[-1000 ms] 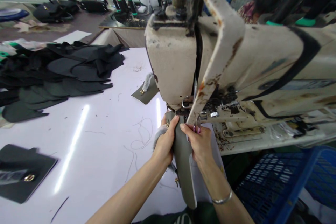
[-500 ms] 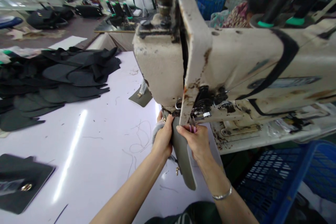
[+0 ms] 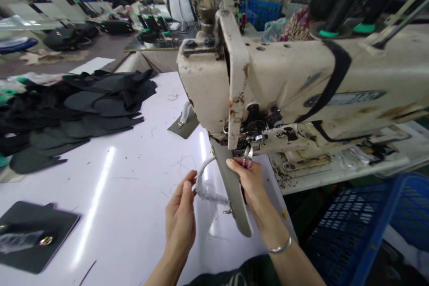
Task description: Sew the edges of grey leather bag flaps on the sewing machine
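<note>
A long grey-green bag panel (image 3: 231, 187) runs from under the sewing machine's needle area toward me. My right hand (image 3: 250, 181) grips its right edge, thumb on top. Small thread snips (image 3: 247, 157) with pink handles are tucked in that same hand, blades pointing up. From the panel's left side loops a handle (image 3: 212, 196) in clear wrapping, with gold-coloured metal fittings at its ends. My left hand (image 3: 182, 210) is left of this loop, fingers loosely apart and fingertips at its outer curve; whether they touch it I cannot tell. The machine head (image 3: 208, 85) hides the panel's far end.
Dark cut pieces (image 3: 90, 98) lie piled at the left. Two similar panels with wrapped handles rest on the white table, one near left (image 3: 36, 237), one behind the needle area (image 3: 186, 125). A blue basket (image 3: 355, 232) stands at lower right. Another person (image 3: 296, 24) sits beyond the machine.
My left hand has let go of the panel near the needle and drawn back toward me and left, uncovering the wrapped handle. My right hand keeps its hold on the panel and snips.
</note>
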Tool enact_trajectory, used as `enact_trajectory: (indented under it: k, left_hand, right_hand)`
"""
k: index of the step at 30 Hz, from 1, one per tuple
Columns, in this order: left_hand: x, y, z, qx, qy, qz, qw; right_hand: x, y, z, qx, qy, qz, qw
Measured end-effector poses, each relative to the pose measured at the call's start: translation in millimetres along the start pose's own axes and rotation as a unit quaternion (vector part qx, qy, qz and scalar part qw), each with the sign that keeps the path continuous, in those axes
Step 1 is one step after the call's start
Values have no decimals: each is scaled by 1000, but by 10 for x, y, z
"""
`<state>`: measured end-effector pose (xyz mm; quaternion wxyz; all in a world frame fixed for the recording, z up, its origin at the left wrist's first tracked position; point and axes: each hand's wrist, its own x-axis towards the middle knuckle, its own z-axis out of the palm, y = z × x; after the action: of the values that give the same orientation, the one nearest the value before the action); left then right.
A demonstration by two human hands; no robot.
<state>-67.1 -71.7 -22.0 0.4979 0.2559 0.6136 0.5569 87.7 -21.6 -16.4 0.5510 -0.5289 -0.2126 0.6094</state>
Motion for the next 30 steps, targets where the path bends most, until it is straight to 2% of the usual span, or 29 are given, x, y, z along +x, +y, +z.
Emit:
enact_trajectory:
  k: [3,5,7,10,16,20,23,27,30]
  left_hand:
    - [53,-51,240,-59,-150,-153,975]
    - [14,-16,375,-73,-191,-211,956]
    - [-25,34,455,-63,-204,-232,949]
    - [-12,75,490,-49,-226,-237,944]
    - [112,38,451,-34,-211,-224,951]
    - [120,24,443,-32,-206,-221,953]
    - [117,20,444,-37,-204,-228,951]
    - [98,16,443,-50,-222,-249,941]
    - [49,30,452,-62,-224,-260,937]
  right_hand:
    - [-23,-6,-4,-22,-5,-23,999]
    - [-31,-37,-33,-108,6,-85,991]
    - [-29,-66,-69,-206,18,-138,969]
    - [-22,-70,-105,-267,40,-157,950]
    - [-69,2,-130,-189,7,-86,978]
    - [-111,5,-218,-195,40,-62,978]
    - [-130,-13,-304,-183,34,-47,981]
    - [-129,-65,-406,-191,-12,-75,979]
    - [-103,-111,-469,-258,-35,-130,957]
